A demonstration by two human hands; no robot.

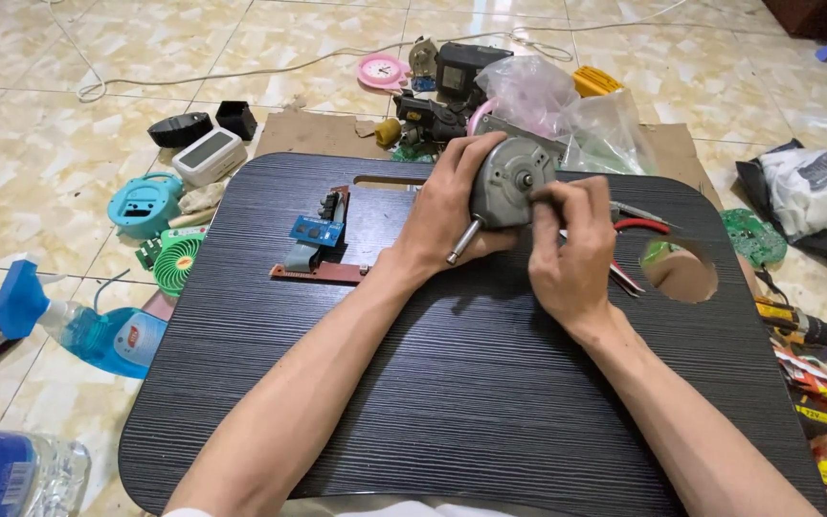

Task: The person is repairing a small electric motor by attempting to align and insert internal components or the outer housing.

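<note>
A clear plastic water bottle with a blue label lies nearest, at the lower left on the tiled floor. Both forearms reach out over the dark wood-grain lap desk. The right hand is curled, its fingertips pinched against the face of the round grey metal motor; whether they hold a small tool or part cannot be told. The left hand is wrapped closed around the motor's side, holding it up just above the middle of the desk, with the motor's metal shaft sticking down and left below the palm. Red-handled pliers lie on the desk just behind the right hand. To the left, a small blue circuit board on a brown strip rests on the desk, apart from the hands. On the floor left of the desk are a blue spray bottle and a green mini fan. Beyond the desk lie a crumpled clear plastic bag and a pink round clock.
</note>
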